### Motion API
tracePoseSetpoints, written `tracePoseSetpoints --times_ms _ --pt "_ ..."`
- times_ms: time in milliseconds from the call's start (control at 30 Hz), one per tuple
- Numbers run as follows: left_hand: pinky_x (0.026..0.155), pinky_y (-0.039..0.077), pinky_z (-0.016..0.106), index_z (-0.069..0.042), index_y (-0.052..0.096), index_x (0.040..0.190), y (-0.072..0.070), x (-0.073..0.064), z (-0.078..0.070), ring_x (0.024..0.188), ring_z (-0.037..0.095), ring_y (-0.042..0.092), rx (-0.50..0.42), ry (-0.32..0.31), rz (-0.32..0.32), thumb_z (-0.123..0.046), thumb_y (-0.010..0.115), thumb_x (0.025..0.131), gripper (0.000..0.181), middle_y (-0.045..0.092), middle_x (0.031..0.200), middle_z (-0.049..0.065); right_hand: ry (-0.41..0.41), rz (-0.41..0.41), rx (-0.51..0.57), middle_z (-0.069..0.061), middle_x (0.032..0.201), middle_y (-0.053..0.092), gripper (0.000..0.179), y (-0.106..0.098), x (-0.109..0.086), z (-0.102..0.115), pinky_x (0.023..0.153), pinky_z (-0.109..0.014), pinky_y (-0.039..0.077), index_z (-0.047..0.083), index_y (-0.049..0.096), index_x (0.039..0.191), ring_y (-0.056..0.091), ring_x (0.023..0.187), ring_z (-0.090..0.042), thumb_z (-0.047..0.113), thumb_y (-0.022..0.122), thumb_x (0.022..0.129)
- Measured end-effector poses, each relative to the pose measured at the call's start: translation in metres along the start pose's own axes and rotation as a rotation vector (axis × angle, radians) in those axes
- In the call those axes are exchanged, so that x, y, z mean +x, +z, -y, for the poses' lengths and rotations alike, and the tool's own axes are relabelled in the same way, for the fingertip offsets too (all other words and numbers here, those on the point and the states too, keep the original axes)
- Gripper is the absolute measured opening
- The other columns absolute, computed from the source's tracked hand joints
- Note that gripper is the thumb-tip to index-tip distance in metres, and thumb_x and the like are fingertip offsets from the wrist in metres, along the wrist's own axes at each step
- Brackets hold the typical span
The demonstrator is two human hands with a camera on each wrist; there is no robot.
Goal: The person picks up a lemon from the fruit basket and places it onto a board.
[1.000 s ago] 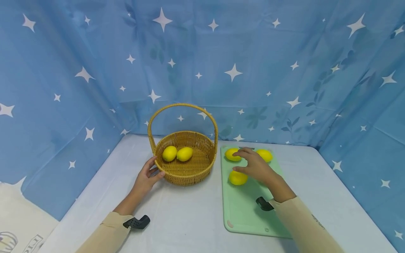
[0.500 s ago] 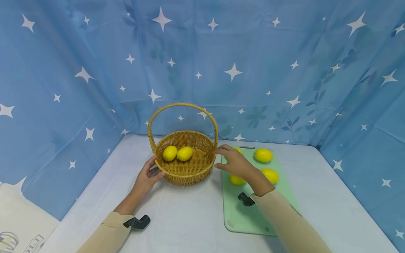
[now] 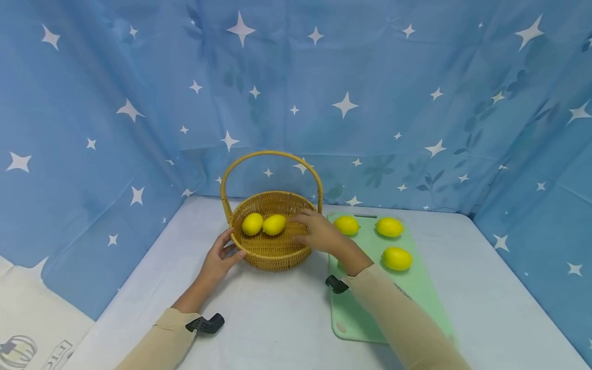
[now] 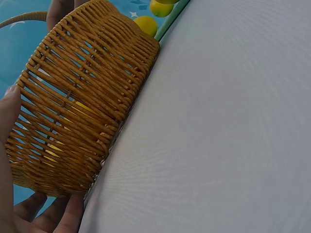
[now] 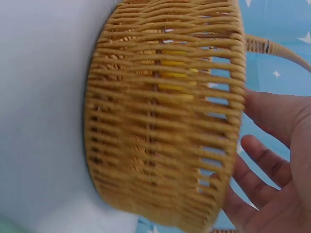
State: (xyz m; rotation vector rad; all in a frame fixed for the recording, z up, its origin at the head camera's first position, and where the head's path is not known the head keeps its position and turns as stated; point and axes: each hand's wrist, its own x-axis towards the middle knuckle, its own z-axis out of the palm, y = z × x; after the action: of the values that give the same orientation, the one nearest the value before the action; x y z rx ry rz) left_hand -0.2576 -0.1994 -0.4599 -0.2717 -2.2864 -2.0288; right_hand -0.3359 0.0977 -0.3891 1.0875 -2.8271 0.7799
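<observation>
A wicker basket (image 3: 276, 263) with a tall arched handle stands upright on the table. Two lemons, one on the left (image 3: 252, 224) and one beside it (image 3: 275, 225), lie inside. My left hand (image 3: 219, 263) holds the basket's left side, thumb toward the front and fingers against the wall. Over the right part of the basket reaches my right hand (image 3: 319, 234), fingers spread and just right of the nearer lemon. Nothing shows in its grasp. In the right wrist view, the right hand (image 5: 277, 189) is at the basket's rim, with yellow showing through the weave.
A green cutting board (image 3: 347, 318) lies right of the basket. On it sit several lemons: one at back left (image 3: 347, 225), one at back right (image 3: 389, 227), one nearer (image 3: 396, 258), another mostly hidden by my right wrist. A blue star-patterned curtain (image 3: 296, 77) hangs behind.
My right hand has moved left from above the lemons on the board, past the basket's right rim, to over its inside. The left hand stays on the basket.
</observation>
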Motion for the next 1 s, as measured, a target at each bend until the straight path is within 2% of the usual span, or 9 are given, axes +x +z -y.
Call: tracePoseSetpoints --times_ms 167,333,433,633,1000 --pt "0.091 0.046 0.024 -0.006 0.025 0.153 0.000 0.000 -0.001 0.134 0.040 0.035 -0.003 -0.002 -0.001 -0.010 0.070 0.091 0.077 0.026 0.153 0.023 0.017 0.033 -0.002 -0.003 0.138 0.051 0.043 0.011 0.016 0.005 0.108 -0.047 0.033 0.016 0.062 0.131 0.032 0.139 -0.026 0.027 0.072 0.090" --pt "0.091 0.047 0.024 -0.005 0.025 0.153 0.000 -0.001 -0.001 0.134 0.041 0.035 -0.011 0.001 -0.002 -0.009 0.069 0.091 0.076 0.026 0.153 0.024 0.053 0.071 -0.009 -0.007 0.146 0.045 0.050 0.022 0.032 0.011 0.108 -0.049 0.032 0.017 0.058 0.136 0.031 0.140 -0.029 0.027 0.073 0.089" --pt "0.091 0.047 0.026 -0.007 0.025 0.153 -0.001 0.002 0.007 0.134 0.041 0.035 -0.020 0.011 -0.005 -0.008 0.069 0.091 0.076 0.026 0.153 0.023 0.060 0.096 -0.054 -0.009 0.150 0.040 0.057 0.029 0.040 0.013 0.108 -0.049 0.033 0.016 0.053 0.140 0.032 0.139 -0.030 0.029 0.074 0.089" --pt "0.093 0.047 0.030 -0.016 0.029 0.153 -0.003 0.010 0.027 0.133 0.035 0.039 0.004 0.027 -0.017 -0.013 0.070 0.092 0.074 0.029 0.153 0.016 0.063 0.124 -0.124 -0.012 0.155 0.031 0.066 0.040 0.051 0.017 0.110 -0.048 0.030 0.016 0.045 0.147 0.025 0.142 -0.029 0.028 0.074 0.088" --pt "0.093 0.048 0.032 -0.016 0.029 0.153 -0.003 0.009 0.030 0.132 0.034 0.039 0.009 0.036 -0.020 -0.018 0.072 0.091 0.076 0.031 0.151 0.013 0.123 0.194 -0.184 -0.005 0.156 0.029 0.078 0.049 0.065 0.019 0.113 -0.045 0.026 0.023 0.034 0.153 0.018 0.145 -0.026 0.026 0.075 0.087"
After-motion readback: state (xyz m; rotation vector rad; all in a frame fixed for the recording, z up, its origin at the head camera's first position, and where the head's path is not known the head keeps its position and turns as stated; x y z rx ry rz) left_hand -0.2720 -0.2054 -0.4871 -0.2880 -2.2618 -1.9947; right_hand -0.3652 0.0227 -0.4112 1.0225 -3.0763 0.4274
